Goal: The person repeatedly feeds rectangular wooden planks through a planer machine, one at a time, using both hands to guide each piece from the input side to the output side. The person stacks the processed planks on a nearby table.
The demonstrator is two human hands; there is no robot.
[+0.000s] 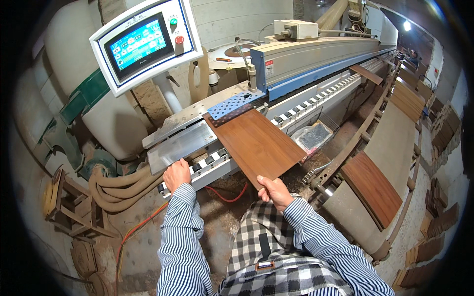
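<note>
A brown wood-grain panel [256,140] lies flat across the infeed of a long edge-banding machine [316,64]. Its far end reaches the blue perforated plate [231,104] on the machine. My right hand [275,191] pinches the panel's near corner, thumb on top and the other fingers partly hidden beneath. My left hand [177,175] is curled into a fist at the near edge of the bare metal table [180,146], beside the roller rail [212,160]. Whatever that fist may hold is hidden.
A control screen [140,44] stands on a post at the left. To my right, a conveyor belt [390,130] carries stacked panels [373,185]. Another panel [366,74] sits farther along the machine. Thick hoses [121,190] and a wooden stool [74,207] are at lower left.
</note>
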